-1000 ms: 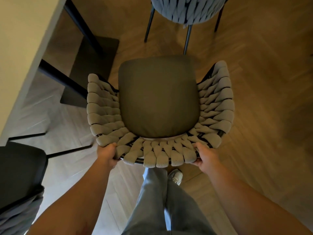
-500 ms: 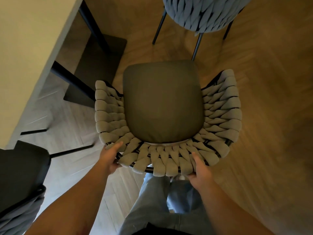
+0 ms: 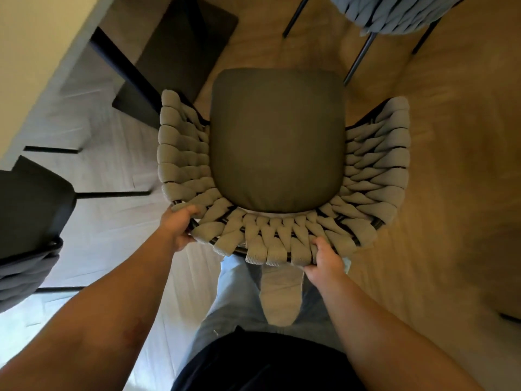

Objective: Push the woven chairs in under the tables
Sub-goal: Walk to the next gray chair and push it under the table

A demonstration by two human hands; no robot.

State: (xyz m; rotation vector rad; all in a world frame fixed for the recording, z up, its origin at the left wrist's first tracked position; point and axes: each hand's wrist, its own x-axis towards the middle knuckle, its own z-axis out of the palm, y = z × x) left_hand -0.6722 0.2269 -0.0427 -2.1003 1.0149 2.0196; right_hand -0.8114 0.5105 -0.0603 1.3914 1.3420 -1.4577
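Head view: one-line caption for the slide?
Left hand and right hand grip the woven chair by its back rim, beside the pale table, not yet under it.

Woven chair (image 3: 183, 153): legs hidden under cushion (image 3: 277, 139) and weave, I can't see where they stand. Left grip (image 3: 180, 227): part wrapped out of sight round back rim. Right grip (image 3: 324, 261): fingers tucked beneath weave. Table (image 3: 33, 52) cut by top and left edges. Blue woven chair (image 3: 394, 12) cut by top edge. Dark chair (image 3: 31, 210) cut by left edge. Floor (image 3: 451, 193) at right smeared, plank lines unreadable. Dark shape (image 3: 510, 317) at right edge, possibly chair leg; too little showing.
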